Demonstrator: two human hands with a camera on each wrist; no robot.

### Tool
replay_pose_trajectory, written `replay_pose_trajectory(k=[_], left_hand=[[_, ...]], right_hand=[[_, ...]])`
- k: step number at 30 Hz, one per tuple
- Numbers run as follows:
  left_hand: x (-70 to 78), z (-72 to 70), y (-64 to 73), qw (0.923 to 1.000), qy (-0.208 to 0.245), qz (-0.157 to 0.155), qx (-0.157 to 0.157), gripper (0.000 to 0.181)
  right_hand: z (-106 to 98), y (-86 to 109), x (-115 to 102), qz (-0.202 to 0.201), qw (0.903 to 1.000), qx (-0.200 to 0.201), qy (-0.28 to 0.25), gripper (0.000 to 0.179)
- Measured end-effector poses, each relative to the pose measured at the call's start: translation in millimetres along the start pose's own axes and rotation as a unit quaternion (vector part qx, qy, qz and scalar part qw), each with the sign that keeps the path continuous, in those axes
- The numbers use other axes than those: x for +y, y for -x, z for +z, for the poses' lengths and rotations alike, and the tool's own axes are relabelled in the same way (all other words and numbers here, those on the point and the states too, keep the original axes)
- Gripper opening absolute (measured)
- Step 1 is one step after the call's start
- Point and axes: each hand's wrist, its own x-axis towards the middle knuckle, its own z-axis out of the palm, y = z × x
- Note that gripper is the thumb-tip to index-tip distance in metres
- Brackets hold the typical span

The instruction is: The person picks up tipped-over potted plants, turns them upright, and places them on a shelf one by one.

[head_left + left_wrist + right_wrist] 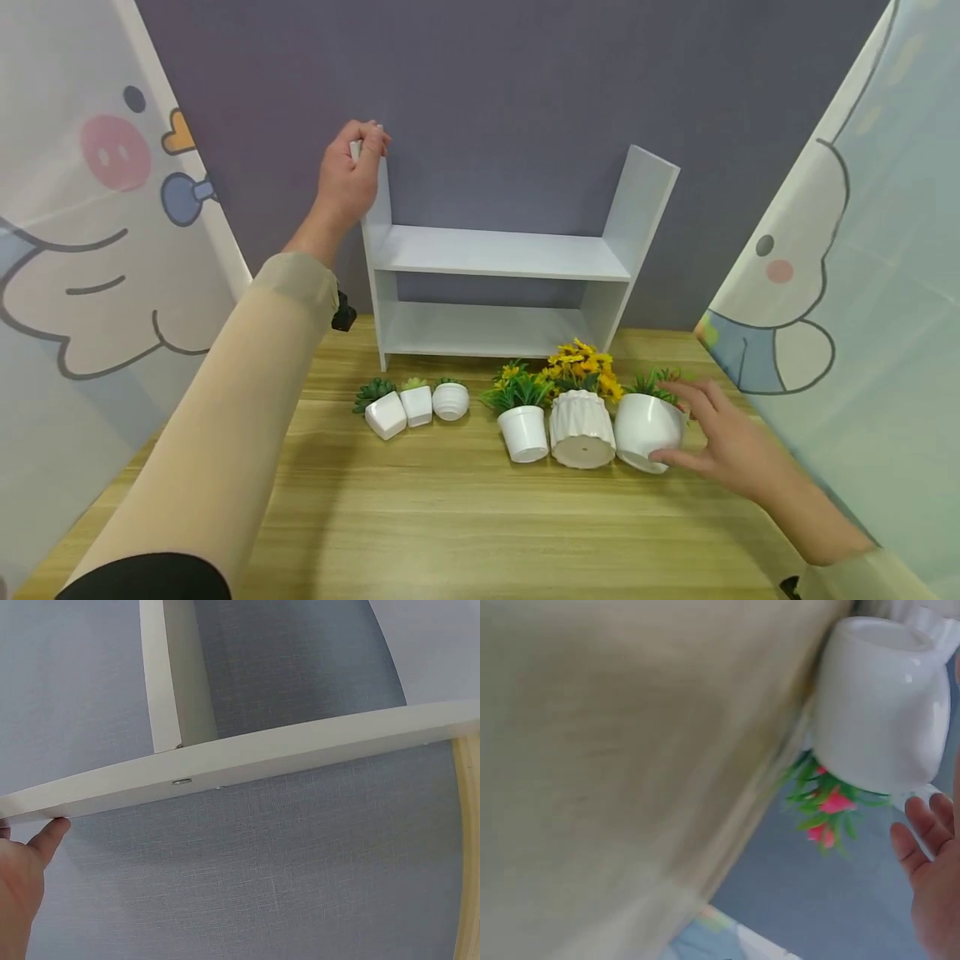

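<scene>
My left hand (348, 179) grips the top of the left side panel of a white two-tier shelf (502, 252). In the left wrist view its fingers (51, 838) lie against the panel (247, 761). At the right, my right hand (723, 437) reaches around a rounded white pot (647, 427), fingers spread and slightly bent. The right wrist view shows a gap between those fingers (909, 851) and the pot, with pink flowers (832, 801) and green leaves at its mouth. This pot lies on its side, base toward me.
Beside it lie a ribbed white pot (582, 429) with yellow flowers (581, 367) and a smaller white pot (524, 433). Farther left are three little succulent pots (386, 415). The shelf stands at the wooden table's (450, 517) back; printed curtains (862, 250) hang at both sides.
</scene>
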Motion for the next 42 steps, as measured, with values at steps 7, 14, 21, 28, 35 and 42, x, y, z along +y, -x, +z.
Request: replay_pose_trajectory(k=[7, 14, 21, 28, 35, 42], left_hand=[[-1.8, -2.6, -1.5, 1.0000, -0.003, -0.003, -0.004, 0.027], [-4.0, -9.1, -0.4, 0.9999, -0.008, -0.009, 0.001, 0.027], [-2.1, -12.2, 2.0, 0.9996, -0.024, -0.016, -0.002, 0.027], [-1.8, -7.6, 1.3, 0.9995, -0.028, -0.013, -0.009, 0.027], [-1.5, -1.6, -1.0, 0.9995, -0.025, -0.007, -0.019, 0.026], [-1.0, -0.2, 0.1, 0.9995, -0.025, -0.010, -0.017, 0.026]], right_hand=[[13, 19.1, 9, -0.009, 0.9995, -0.008, -0.030, 0.118], [20, 17.9, 12, -0.030, 0.9985, -0.009, -0.045, 0.108], [21, 14.9, 15, -0.022, 0.9984, -0.018, -0.048, 0.107], [17, 18.2, 16, -0.012, 0.9981, -0.038, -0.047, 0.107], [15, 25.1, 17, 0.006, 0.9972, -0.052, -0.054, 0.110], [14, 27.2, 18, 0.017, 0.9962, -0.057, -0.063, 0.116]])
